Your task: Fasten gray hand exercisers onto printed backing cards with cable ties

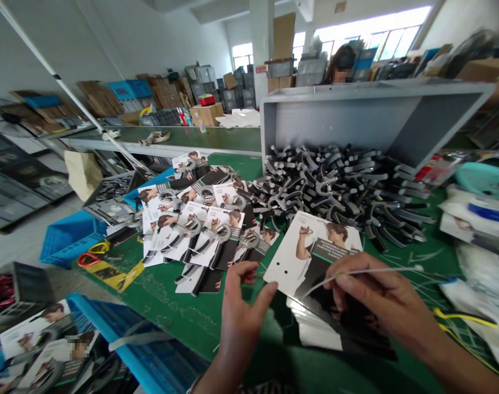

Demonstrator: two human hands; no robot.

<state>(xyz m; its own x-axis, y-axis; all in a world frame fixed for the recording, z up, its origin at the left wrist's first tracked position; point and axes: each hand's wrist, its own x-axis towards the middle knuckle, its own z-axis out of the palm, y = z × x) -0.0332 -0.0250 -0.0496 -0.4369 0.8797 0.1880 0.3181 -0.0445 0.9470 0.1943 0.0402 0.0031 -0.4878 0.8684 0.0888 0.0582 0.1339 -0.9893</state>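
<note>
A printed card with two punched holes lies tilted over a stack of cards in front of me. My left hand is at its left corner, with the thumb against the edge and the other fingers curled; part of this grip is hidden. Between the thumb and fingers of my right hand is a thin white cable tie, held above the card's right side. Behind the card is a large heap of black-and-grey hand grip strengtheners. Left of it, more grip strengtheners on cards are piled up.
A grey crate lies tipped behind the heap. Scissors are at the table's left edge, above blue crates. Loose cable ties and plastic bags lie to the right. Another person is beyond the crate.
</note>
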